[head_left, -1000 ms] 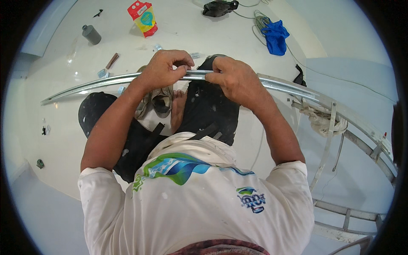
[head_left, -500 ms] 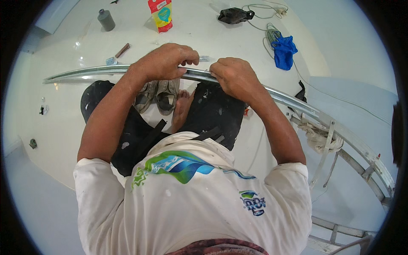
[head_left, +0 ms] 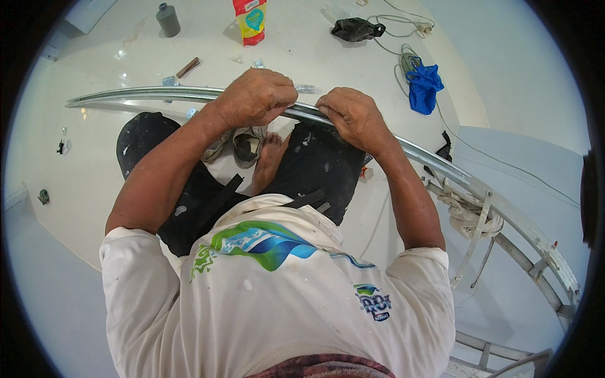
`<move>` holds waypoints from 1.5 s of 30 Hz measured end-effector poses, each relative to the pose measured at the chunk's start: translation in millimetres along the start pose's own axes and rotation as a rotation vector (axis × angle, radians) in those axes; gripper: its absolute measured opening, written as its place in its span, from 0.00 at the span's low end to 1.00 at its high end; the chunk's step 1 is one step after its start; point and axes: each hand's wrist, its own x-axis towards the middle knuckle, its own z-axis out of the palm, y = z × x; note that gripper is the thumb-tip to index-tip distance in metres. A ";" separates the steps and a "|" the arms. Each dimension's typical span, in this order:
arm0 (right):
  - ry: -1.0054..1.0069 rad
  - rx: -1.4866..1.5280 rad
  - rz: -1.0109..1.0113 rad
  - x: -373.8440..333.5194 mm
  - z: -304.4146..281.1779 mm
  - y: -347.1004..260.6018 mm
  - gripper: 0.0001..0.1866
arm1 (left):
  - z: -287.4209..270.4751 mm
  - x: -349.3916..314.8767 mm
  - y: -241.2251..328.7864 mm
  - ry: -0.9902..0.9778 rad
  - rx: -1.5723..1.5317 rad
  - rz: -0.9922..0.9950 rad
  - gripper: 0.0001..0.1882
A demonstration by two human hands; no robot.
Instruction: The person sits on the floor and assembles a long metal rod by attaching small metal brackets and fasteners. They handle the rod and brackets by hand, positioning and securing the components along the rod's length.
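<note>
One long metal rail (head_left: 305, 112) is sitting in the grasp of the left hand (head_left: 261, 96) and the right hand (head_left: 353, 116), over the person's knees. The left hand is curling around it, its palm and thumb mostly hidden; the right hand is gripping it between thumb and bent fingers. Whether the rail is one piece or two lying together is hard to tell. Its right end is blending into the metal ladder (head_left: 537, 251), which the dark rim is cutting off. The left forearm is covering part of the shoes (head_left: 247, 148) beside a bare foot (head_left: 270, 159). An orange-red thing (head_left: 365, 172) is mostly hiding behind the right knee (head_left: 309, 151). Pale cloth (head_left: 469, 217) is hanging on the ladder. Farther out, a blue bag (head_left: 423, 89) is lying crumpled, and the top edge is cropping a red-and-yellow pouch (head_left: 251, 24).
</note>
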 end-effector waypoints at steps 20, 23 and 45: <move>-0.211 -0.188 -0.132 11.4 -17.6 -14.4 0.16 | 16.7 4.8 3.9 -0.035 -0.320 -0.411 0.06; -0.294 -0.176 -0.113 15.2 -21.0 -9.6 0.18 | 15.1 4.1 0.9 -0.069 -0.388 -0.428 0.07; -0.203 -0.358 -0.134 13.6 -14.3 -27.5 0.09 | 22.7 2.1 -5.5 0.084 -0.477 -0.298 0.07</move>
